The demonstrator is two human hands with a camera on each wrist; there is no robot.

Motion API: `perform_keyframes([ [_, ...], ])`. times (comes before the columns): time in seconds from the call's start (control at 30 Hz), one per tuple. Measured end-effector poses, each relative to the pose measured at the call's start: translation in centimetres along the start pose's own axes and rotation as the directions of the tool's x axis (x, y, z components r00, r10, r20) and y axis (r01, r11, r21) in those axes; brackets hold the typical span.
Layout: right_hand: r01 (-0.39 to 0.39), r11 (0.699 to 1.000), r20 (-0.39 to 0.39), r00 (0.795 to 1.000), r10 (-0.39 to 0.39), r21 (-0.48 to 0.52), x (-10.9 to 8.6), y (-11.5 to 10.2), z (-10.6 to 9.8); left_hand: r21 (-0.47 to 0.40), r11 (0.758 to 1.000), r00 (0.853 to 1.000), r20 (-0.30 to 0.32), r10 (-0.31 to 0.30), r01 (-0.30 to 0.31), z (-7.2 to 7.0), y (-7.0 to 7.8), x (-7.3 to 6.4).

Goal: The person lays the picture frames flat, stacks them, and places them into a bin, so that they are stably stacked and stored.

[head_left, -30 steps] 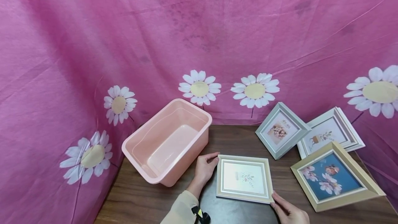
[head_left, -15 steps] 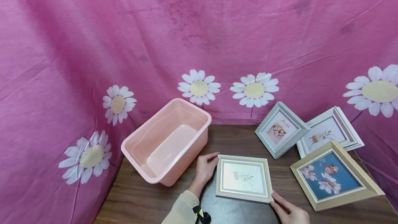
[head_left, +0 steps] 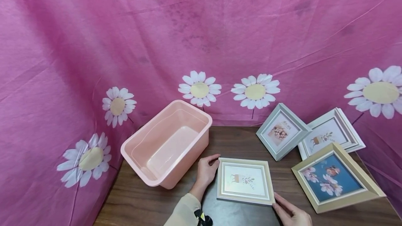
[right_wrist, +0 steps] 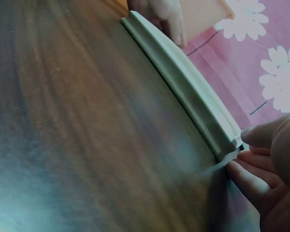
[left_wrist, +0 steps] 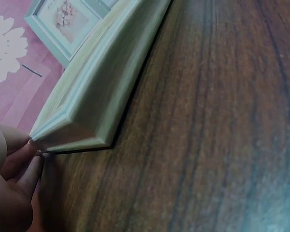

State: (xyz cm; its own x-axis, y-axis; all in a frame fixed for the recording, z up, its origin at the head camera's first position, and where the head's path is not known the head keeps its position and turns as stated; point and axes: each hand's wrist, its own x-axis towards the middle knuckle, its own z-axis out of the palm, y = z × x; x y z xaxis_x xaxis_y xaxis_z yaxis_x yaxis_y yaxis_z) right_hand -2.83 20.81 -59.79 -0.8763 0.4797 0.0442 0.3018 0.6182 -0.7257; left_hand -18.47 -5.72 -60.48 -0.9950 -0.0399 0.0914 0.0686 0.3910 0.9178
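Observation:
A cream picture frame (head_left: 245,180) with a small brown-and-leaf drawing lies face up in the front middle of the head view. At its left side my left hand (head_left: 206,173) pinches the far corner between thumb and fingers. Its near right corner is held by my right hand (head_left: 292,213), as the right wrist view also shows, with the fingertips (right_wrist: 238,166) low at the corner. In the left wrist view the frame's thick side edge (left_wrist: 106,87) sits close over the tabletop, a dark line under it.
A pink plastic basin (head_left: 171,142) stands on the brown wooden table (head_left: 132,198), left of the left hand. To the right are a grey-green frame (head_left: 282,132), a white frame (head_left: 326,135) and a beige frame (head_left: 336,180) with a blossom picture. Pink flowered cloth (head_left: 220,37) hangs behind.
The glare on the held picture frame has shifted and its drawing shows more clearly. The whole head view has drifted slightly; both hands keep their grip at the same corners.

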Motion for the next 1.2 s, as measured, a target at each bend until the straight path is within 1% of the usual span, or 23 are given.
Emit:
perform_keyframes([
  [0.1,-0.075,0.996,0.034,0.997,0.074,0.038,0.4,-0.3,-0.5,-0.070,0.997,1.000,-0.002,-0.017,0.017,0.0,-0.1,0.0],
  [0.17,-0.099,0.992,0.040,0.995,0.096,0.079,0.7,-0.4,-0.8,-0.120,0.992,1.000,-0.006,-0.026,0.025,-0.1,-0.1,0.1],
  [0.23,-0.103,0.988,0.052,0.994,0.098,0.118,1.0,-0.6,-1.0,-0.154,0.988,1.000,-0.015,-0.026,0.023,-0.2,0.0,0.2],
  [0.3,-0.087,0.985,0.058,0.995,0.079,0.152,1.3,-0.7,-1.2,-0.180,0.984,1.000,-0.022,-0.018,0.013,-0.3,0.0,0.2],
  [0.47,0.000,0.984,0.027,1.000,-0.005,0.178,1.8,-1.0,-1.4,-0.222,0.975,0.999,-0.030,0.018,-0.024,-0.6,0.3,0.3],
  [0.53,0.032,0.986,0.014,0.999,-0.035,0.166,2.0,-1.2,-1.5,-0.230,0.972,0.999,-0.034,0.035,-0.042,-0.7,0.4,0.2],
  [0.63,0.043,0.986,0.020,0.999,-0.047,0.160,2.5,-1.5,-1.8,-0.241,0.969,0.998,-0.034,0.052,-0.058,-0.9,0.6,0.2],
  [0.77,0.037,0.989,0.015,0.999,-0.039,0.144,3.2,-1.9,-2.3,-0.260,0.963,0.998,-0.016,0.069,-0.070,-1.0,1.0,0.1],
  [0.9,0.071,0.989,-0.018,0.997,-0.070,0.132,3.8,-2.4,-2.8,-0.275,0.958,0.997,0.008,0.080,-0.075,-1.2,1.4,0.0],
  [1.07,0.123,0.978,-0.071,0.991,-0.113,0.170,4.8,-3.0,-3.4,-0.267,0.960,0.995,0.042,0.094,-0.080,-1.3,1.9,0.1],
  [1.2,0.148,0.966,-0.101,0.986,-0.129,0.210,5.6,-3.4,-4.0,-0.265,0.960,0.992,0.061,0.109,-0.089,-1.3,2.2,0.1],
])
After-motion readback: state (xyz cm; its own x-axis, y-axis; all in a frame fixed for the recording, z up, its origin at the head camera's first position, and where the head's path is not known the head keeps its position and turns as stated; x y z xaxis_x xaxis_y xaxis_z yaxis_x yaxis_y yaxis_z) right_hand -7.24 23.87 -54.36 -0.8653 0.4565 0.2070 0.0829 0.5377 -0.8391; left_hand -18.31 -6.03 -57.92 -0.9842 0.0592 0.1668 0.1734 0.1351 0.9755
